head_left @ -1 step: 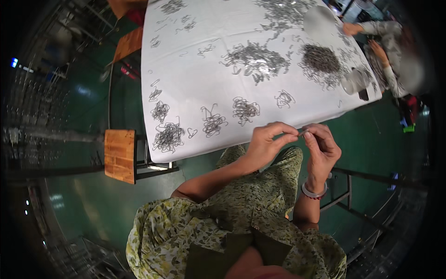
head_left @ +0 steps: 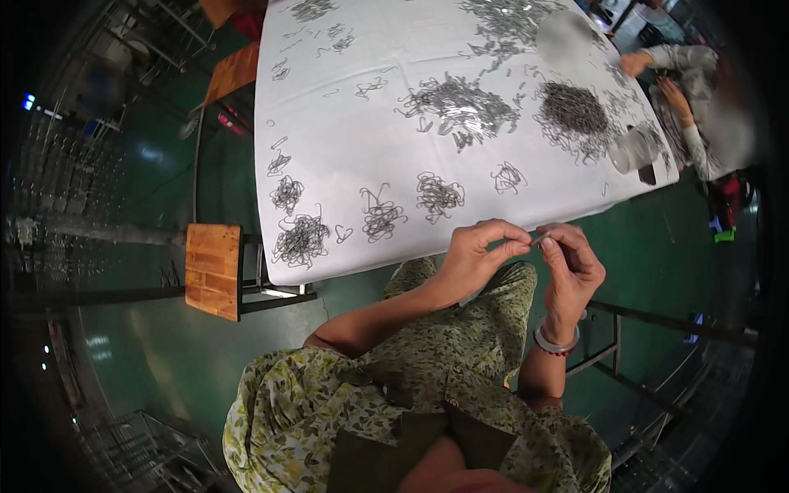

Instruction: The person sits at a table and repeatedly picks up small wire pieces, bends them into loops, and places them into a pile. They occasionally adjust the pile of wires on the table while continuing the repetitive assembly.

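Head view: look from the white table (head_left: 329, 164), down through its piles of bent wire hooks (head_left: 302, 241), to the left hand (head_left: 478, 249) and right hand (head_left: 573, 267), both just beside the near edge and pinching one small thin piece (head_left: 537, 241) between fingertips, mostly hidden. Keep both pinches light but firm, move fingertips rather than wrists, and work over the table to guard against dropping it.

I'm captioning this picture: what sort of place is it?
Likely a workshop: heaps of bent wires lie on the white table, wooden stools stand beside it, and another person is at its right side.
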A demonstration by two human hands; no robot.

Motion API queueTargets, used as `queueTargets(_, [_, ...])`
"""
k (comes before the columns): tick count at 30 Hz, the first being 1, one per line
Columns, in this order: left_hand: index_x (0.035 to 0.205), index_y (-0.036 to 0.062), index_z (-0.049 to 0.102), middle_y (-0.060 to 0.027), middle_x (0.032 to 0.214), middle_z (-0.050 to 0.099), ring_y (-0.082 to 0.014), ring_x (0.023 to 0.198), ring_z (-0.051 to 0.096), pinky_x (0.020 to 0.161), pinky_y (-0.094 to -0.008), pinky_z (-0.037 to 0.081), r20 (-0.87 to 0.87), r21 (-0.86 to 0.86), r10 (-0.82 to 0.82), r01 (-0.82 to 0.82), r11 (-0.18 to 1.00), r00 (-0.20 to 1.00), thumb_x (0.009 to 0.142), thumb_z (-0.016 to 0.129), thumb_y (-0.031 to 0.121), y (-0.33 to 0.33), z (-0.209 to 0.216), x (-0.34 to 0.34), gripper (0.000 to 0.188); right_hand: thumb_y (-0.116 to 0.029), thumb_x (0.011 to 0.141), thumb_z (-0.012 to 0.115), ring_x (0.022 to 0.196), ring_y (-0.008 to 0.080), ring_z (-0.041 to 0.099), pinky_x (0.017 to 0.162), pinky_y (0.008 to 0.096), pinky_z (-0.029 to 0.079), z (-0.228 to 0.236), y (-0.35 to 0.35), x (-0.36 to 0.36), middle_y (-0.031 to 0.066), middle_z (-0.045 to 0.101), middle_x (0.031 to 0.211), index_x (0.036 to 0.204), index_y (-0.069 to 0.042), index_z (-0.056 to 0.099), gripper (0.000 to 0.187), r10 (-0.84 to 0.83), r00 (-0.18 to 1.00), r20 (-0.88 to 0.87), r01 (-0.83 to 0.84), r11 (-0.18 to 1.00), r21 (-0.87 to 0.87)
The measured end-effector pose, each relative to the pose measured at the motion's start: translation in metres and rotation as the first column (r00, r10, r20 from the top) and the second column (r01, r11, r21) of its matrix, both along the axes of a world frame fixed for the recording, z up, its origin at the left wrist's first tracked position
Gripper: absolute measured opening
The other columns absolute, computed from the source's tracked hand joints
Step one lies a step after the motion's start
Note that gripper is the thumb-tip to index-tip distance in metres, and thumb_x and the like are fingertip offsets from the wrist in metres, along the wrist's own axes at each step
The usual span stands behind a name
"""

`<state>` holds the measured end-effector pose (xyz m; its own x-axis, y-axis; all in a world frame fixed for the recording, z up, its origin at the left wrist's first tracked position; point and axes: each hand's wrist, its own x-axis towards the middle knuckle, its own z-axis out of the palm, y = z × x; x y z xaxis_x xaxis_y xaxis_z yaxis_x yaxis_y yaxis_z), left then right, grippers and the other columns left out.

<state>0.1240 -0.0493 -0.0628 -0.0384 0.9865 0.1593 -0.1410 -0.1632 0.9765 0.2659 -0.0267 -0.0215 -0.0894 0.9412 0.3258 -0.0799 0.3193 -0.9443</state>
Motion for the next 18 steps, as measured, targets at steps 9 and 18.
queueTargets(9, [0.096,0.0012,0.070,-0.0129,0.094,0.069,-0.0187,0.086,0.065,0.076,-0.0330,0.050,-0.433,0.143,0.303,-0.267,0.953,0.849,0.085,0.065,0.020,0.090,-0.032,-0.108,0.023,0.012,0.078,0.065,0.077,0.0175,0.063,0.070,0.0264,0.051,-0.001,0.002,-0.008,0.0111,0.064,0.081,0.094,0.007,0.063,0.017,-0.099,0.993,-0.065,0.093,0.991,-0.098])
queueTargets(18, [0.078,-0.0025,0.067,-0.0217,0.083,0.066,-0.0357,0.081,0.064,0.070,-0.0451,0.052,-0.962,0.087,0.186,-0.421,0.903,0.200,0.075,0.067,0.013,0.187,-0.103,-0.160,0.016,0.012,0.078,0.064,0.071,0.0120,0.057,0.063,0.0208,0.045,-0.001,0.006,-0.003,0.0086,0.064,0.080,0.088,0.007,0.065,0.012,-0.076,0.988,0.135,0.082,0.996,-0.040])
